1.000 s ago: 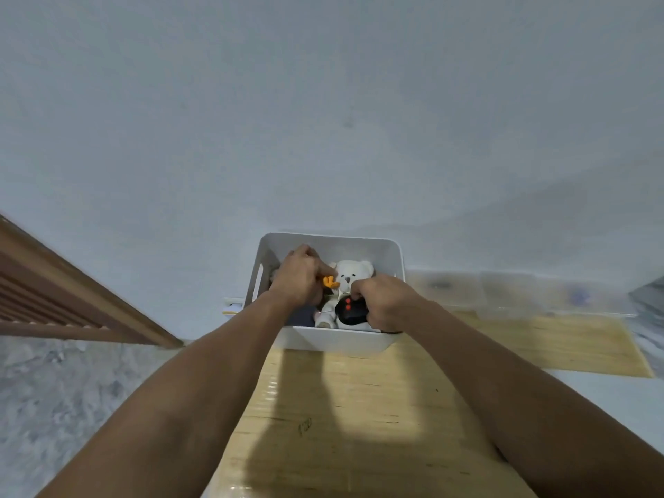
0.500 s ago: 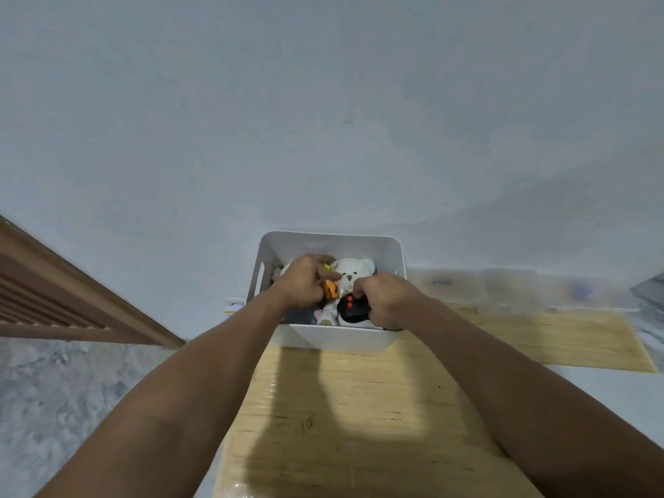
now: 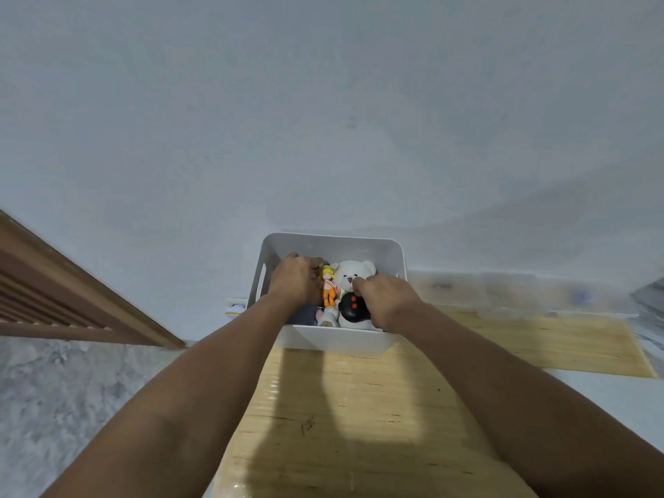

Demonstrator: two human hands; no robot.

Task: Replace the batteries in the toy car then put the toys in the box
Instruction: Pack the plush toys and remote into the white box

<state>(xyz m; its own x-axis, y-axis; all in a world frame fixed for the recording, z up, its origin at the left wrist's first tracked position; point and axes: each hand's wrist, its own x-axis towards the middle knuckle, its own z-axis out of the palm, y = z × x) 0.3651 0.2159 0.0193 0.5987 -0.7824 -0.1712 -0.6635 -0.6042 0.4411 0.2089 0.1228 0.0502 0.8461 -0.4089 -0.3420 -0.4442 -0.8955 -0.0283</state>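
Head view: I see both hands inside the white box [image 3: 334,341], at centre frame on the worktop [image 3: 359,407].
Left hand [image 3: 296,280]: knuckles up, fingers curled down beside the doll [image 3: 328,285]; I cannot tell what it grips.
Right hand [image 3: 390,300]: curled on the black toy [image 3: 354,308], just right of the doll, below the bear [image 3: 354,274].
Key relation: doll stands upright between my hands, left hand touching it.
Car: I cannot pick it out.
Judgement: toys look boxed; release next.

Head camera (wide-angle), facing forward and down, seemingly close over box [image 3: 332,246]
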